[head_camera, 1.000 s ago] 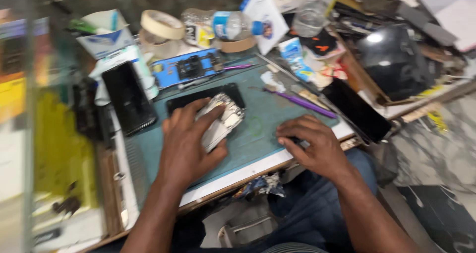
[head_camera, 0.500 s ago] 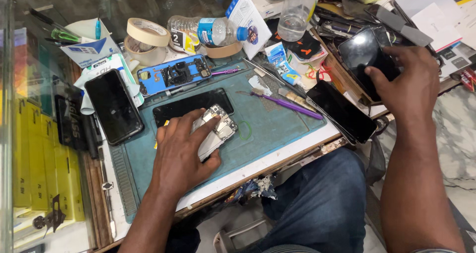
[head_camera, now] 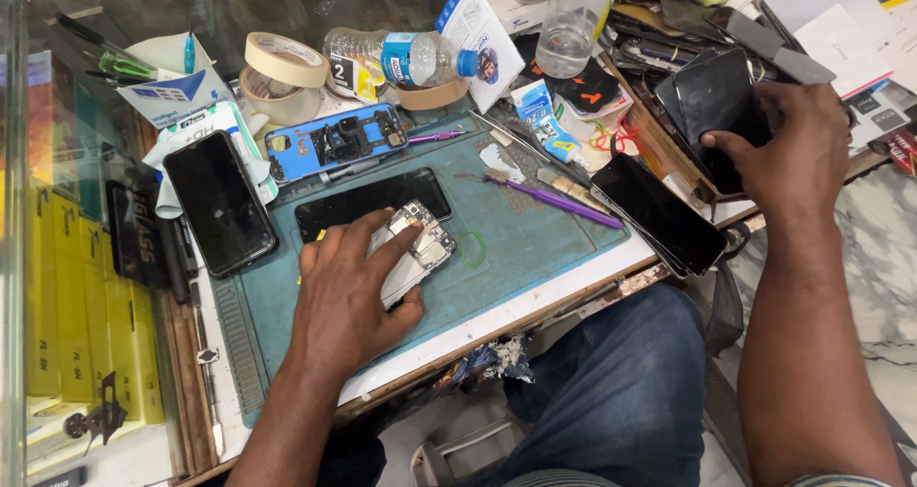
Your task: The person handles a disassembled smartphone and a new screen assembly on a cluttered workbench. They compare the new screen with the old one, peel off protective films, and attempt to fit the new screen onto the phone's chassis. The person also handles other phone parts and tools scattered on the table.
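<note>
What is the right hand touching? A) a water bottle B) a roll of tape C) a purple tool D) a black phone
D: the right hand grips a black phone at the cluttered right side of the bench, while the bottle, tape and purple tool lie untouched, apart from it.
</note>
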